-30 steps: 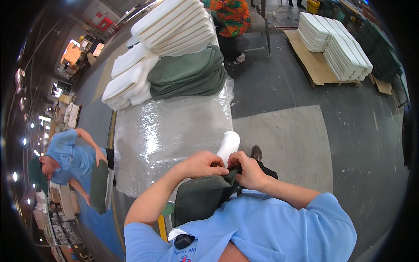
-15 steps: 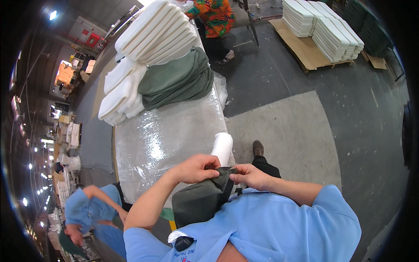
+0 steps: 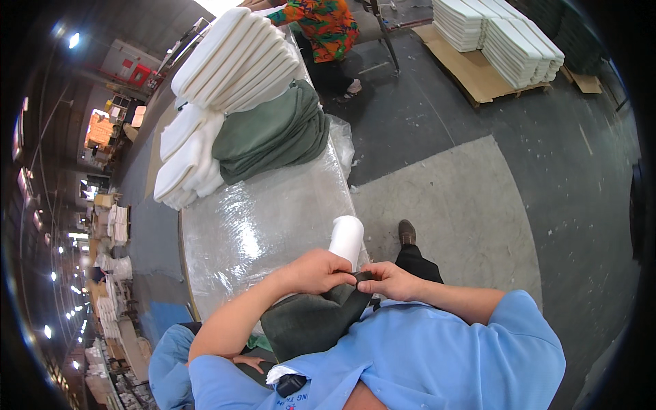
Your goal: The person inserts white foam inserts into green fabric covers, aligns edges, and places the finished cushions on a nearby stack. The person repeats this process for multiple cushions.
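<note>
Close against my body at the table's near end is a bulky dark green fabric cover [image 3: 304,326], filled out like a cushion. My left hand [image 3: 321,270] pinches the upper edge of its cloth between thumb and fingers. Beside it, my right hand [image 3: 391,281] is closed on the same edge, and the two hands nearly meet there. What fills the cover is hidden. A white roll [image 3: 346,236] lies just beyond my hands at the table's right edge.
The table [image 3: 287,198] has a clear plastic sheet over it. Farther along it lie folded dark green covers [image 3: 273,133] and a tall stack of white pads [image 3: 236,61]. A co-worker in a patterned shirt [image 3: 328,31] stands past them; another in blue [image 3: 171,365] bends at my left. White pads [image 3: 523,55] fill a pallet far right.
My hands have shifted slightly right and down along the cover's edge, drawing closer together. The blue-clad co-worker at left has moved nearer to me, with a hand now beside the cover.
</note>
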A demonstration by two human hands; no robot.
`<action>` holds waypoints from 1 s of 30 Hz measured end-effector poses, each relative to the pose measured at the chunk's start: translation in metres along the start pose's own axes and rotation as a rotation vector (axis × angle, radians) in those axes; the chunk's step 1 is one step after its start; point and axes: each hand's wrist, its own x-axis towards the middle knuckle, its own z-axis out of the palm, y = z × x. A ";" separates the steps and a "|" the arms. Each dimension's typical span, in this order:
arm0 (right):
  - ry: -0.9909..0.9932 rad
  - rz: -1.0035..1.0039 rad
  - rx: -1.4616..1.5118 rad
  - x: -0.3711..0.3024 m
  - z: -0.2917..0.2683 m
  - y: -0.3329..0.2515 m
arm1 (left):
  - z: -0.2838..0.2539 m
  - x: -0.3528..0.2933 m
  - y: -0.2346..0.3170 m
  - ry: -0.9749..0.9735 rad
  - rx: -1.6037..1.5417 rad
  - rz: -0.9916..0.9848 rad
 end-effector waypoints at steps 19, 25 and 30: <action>0.031 -0.403 -0.949 0.054 -0.050 -0.059 | -0.023 0.040 -0.046 0.334 0.164 0.276; 0.168 -0.252 -0.815 0.072 -0.064 -0.064 | -0.024 0.062 -0.064 0.410 0.018 0.116; 0.268 -0.249 -0.594 0.096 -0.082 -0.045 | -0.024 0.083 -0.091 0.457 -0.076 0.048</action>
